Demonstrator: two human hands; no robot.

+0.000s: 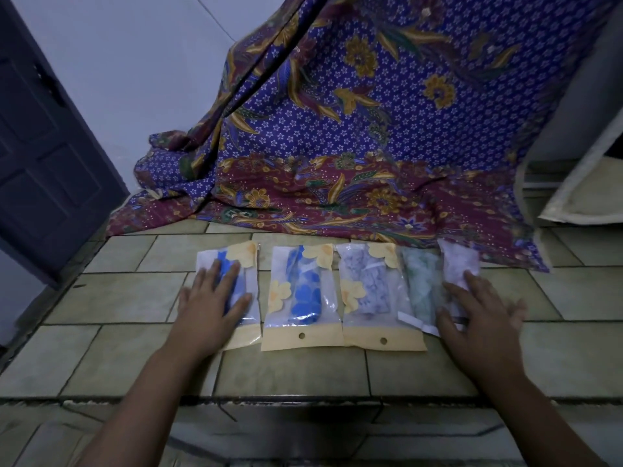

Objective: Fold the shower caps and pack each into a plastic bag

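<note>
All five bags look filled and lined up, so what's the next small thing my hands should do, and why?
Probably shift the right hand onto the green-cap bag and press its near end shut. White strips stick out loose there, while the bags to its left end in flat yellow headers. The right hand lies flat, mostly on the neighbouring lilac bag, holding nothing.
</note>
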